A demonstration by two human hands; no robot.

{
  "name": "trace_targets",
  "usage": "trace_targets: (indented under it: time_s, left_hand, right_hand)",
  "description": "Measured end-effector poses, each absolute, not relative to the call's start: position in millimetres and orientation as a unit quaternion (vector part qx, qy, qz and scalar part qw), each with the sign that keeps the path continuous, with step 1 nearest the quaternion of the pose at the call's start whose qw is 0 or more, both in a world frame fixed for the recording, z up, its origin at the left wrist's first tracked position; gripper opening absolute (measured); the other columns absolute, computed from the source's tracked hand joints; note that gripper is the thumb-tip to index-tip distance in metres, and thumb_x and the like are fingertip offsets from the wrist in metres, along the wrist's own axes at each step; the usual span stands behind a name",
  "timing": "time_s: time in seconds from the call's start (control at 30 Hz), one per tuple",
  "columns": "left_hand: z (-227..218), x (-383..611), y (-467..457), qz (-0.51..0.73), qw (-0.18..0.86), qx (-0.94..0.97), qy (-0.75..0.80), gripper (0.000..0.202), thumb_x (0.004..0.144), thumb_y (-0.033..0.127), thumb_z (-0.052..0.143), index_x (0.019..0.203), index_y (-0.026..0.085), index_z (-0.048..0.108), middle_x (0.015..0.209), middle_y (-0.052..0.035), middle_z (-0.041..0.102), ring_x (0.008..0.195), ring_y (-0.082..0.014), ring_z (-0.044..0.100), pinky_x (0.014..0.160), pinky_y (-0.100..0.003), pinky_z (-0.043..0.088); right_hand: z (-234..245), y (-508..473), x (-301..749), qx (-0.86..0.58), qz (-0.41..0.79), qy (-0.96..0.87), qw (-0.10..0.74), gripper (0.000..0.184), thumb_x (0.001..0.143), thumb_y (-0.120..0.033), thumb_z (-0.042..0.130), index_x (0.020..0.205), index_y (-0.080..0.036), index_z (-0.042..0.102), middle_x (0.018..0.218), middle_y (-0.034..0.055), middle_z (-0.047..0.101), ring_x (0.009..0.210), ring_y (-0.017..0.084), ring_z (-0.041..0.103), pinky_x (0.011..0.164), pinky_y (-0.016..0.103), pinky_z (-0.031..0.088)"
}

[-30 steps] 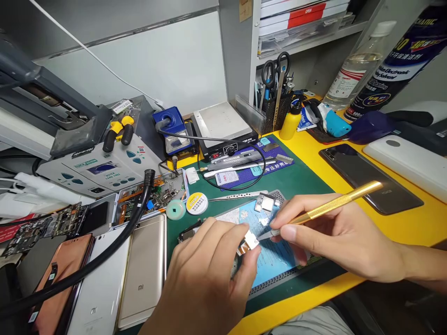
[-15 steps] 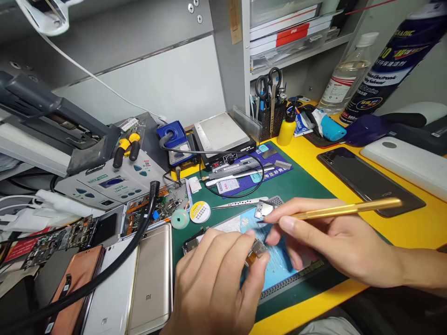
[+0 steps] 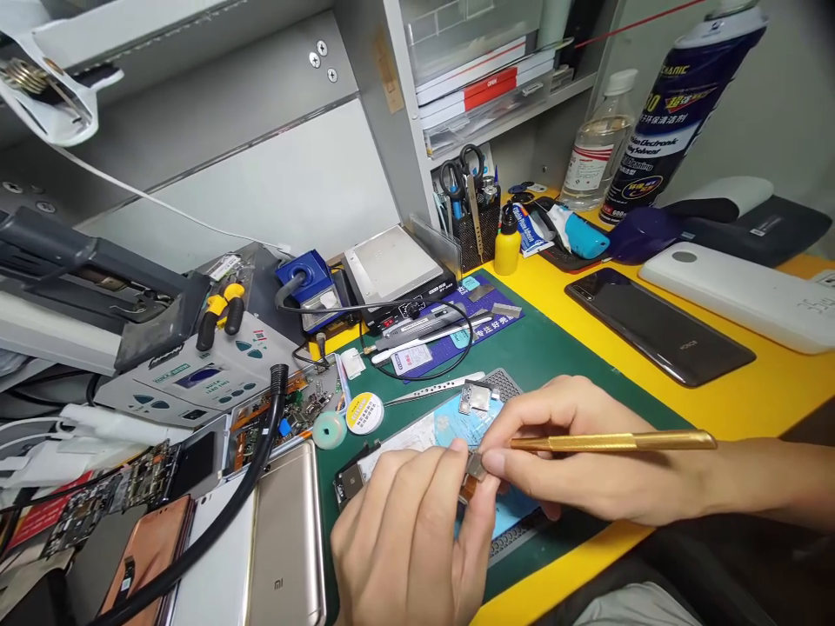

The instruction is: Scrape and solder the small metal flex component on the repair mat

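Note:
My left hand is closed, pinching a small grey metal part with an orange flex cable between thumb and fingers. My right hand grips a slim gold pen-like tool, its rear end pointing right; the working tip is hidden by the fingers. The right thumb and index fingertips meet at the metal part's upper edge. Beneath both hands lies a work mat with a light blue surface. A small silver component rests on it, just beyond the right fingertips. Another dark electronic part shows left of my left hand.
Perforated tweezers, a yellow-labelled tin and a solder-wick spool sit behind the hands. Phones lie left, crossed by a black hose. A dark phone lies right. A heating plate stands at the back.
My right hand has moved down and left, bringing its fingertips onto the metal part and tilting the gold tool lower. The silver component is now more fully visible. The view has shifted slightly.

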State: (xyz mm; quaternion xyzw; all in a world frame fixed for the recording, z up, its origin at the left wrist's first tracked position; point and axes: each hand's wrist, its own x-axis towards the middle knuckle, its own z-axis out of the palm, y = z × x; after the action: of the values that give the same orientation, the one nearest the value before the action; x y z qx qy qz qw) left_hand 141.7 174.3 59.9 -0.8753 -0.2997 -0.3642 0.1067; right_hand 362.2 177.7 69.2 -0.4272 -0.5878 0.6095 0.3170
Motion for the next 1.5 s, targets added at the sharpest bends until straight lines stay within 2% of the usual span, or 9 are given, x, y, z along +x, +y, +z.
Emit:
trace_targets:
  time_s: [0.2, 0.33, 0.43, 0.57, 0.87, 0.97, 1.13, 1.37, 1.5]
  left_hand:
    - [58.3, 148.2, 170.0, -0.379, 0.082, -0.861, -0.328, 0.041, 0.077, 0.001, 0.081, 0.116, 0.004, 0.068, 0.088, -0.0087, 0.076, 0.082, -0.0176, 0.068, 0.073, -0.029, 0.055]
    - [57.5, 149.8, 167.0, -0.393, 0.06, -0.843, -0.364, 0.039, 0.08, 0.001, 0.077, 0.119, 0.007, 0.068, 0.092, -0.0092, 0.075, 0.088, -0.0189, 0.072, 0.079, -0.03, 0.058]
    - [56.6, 150.7, 165.9, -0.401, 0.052, -0.828, -0.388, 0.037, 0.083, 0.003, 0.075, 0.119, 0.009, 0.068, 0.092, -0.0083, 0.075, 0.089, -0.0199, 0.074, 0.084, -0.033, 0.06]
    - [56.2, 154.0, 166.1, -0.42, 0.038, -0.823, -0.381, 0.039, 0.083, 0.0, 0.074, 0.119, 0.01, 0.066, 0.093, -0.0084, 0.074, 0.087, -0.0199, 0.074, 0.079, -0.032, 0.061]
    - [58.0, 158.5, 167.8, -0.439, 0.039, -0.822, -0.362, 0.044, 0.08, -0.005, 0.074, 0.12, 0.01, 0.062, 0.092, -0.0062, 0.071, 0.083, -0.0172, 0.07, 0.073, -0.031, 0.059]
    - [55.1, 164.5, 168.7, -0.47, 0.056, -0.805, -0.358, 0.038, 0.08, -0.005, 0.073, 0.114, 0.009, 0.063, 0.091, -0.0062, 0.07, 0.082, -0.0166, 0.068, 0.072, -0.031, 0.058]
    - [48.7, 174.1, 169.8, -0.524, 0.07, -0.769, -0.36, 0.034, 0.079, -0.008, 0.071, 0.107, 0.009, 0.065, 0.091, -0.0061, 0.07, 0.082, -0.0164, 0.067, 0.073, -0.032, 0.056]
    - [49.8, 172.3, 169.8, -0.524, 0.056, -0.772, -0.355, 0.035, 0.079, -0.007, 0.069, 0.11, 0.01, 0.064, 0.096, -0.0069, 0.073, 0.087, -0.0169, 0.069, 0.076, -0.031, 0.058]
    - [55.1, 166.4, 168.4, -0.49, 0.044, -0.796, -0.354, 0.041, 0.079, -0.007, 0.071, 0.115, 0.009, 0.063, 0.098, -0.0077, 0.073, 0.088, -0.0177, 0.07, 0.076, -0.031, 0.059]
  right_hand:
    - [64.6, 176.8, 361.6, -0.438, 0.654, -0.53, 0.316, 0.019, 0.096, -0.028, 0.066, 0.09, -0.013, 0.076, 0.075, 0.0046, 0.072, 0.051, 0.009, 0.06, 0.046, 0.017, 0.049]
    - [69.3, 176.8, 361.3, -0.431, 0.657, -0.536, 0.309, 0.026, 0.097, -0.035, 0.065, 0.094, -0.012, 0.078, 0.081, 0.007, 0.074, 0.051, 0.009, 0.059, 0.048, 0.019, 0.051]
    - [71.5, 176.4, 361.0, -0.428, 0.648, -0.541, 0.322, 0.028, 0.096, -0.039, 0.067, 0.097, -0.014, 0.079, 0.073, 0.0045, 0.071, 0.051, 0.01, 0.058, 0.048, 0.019, 0.051]
    - [70.6, 176.2, 360.5, -0.425, 0.623, -0.561, 0.34, 0.024, 0.093, -0.036, 0.072, 0.1, -0.014, 0.08, 0.06, 0.0007, 0.064, 0.05, 0.013, 0.062, 0.044, 0.019, 0.045]
    - [67.2, 176.3, 358.4, -0.396, 0.485, -0.647, 0.435, 0.014, 0.09, -0.021, 0.071, 0.094, -0.013, 0.082, 0.06, -0.0001, 0.07, 0.048, 0.01, 0.059, 0.047, 0.02, 0.046]
    - [66.1, 175.9, 357.0, -0.382, 0.416, -0.682, 0.465, 0.011, 0.089, -0.016, 0.071, 0.09, -0.013, 0.081, 0.064, 0.0007, 0.073, 0.05, 0.008, 0.057, 0.048, 0.018, 0.044]
    - [61.1, 175.4, 354.5, -0.335, 0.322, -0.728, 0.505, 0.01, 0.092, -0.014, 0.067, 0.091, -0.012, 0.077, 0.06, 0.0007, 0.068, 0.047, 0.009, 0.056, 0.048, 0.021, 0.045]
    - [57.6, 177.3, 353.4, -0.287, 0.257, -0.738, 0.554, 0.019, 0.09, -0.007, 0.066, 0.102, -0.018, 0.075, 0.071, 0.0038, 0.076, 0.058, 0.013, 0.068, 0.058, 0.022, 0.053]
    - [58.5, 176.0, 353.9, -0.288, 0.261, -0.741, 0.548, 0.015, 0.091, -0.01, 0.066, 0.1, -0.018, 0.076, 0.068, 0.0034, 0.075, 0.057, 0.014, 0.067, 0.057, 0.023, 0.052]
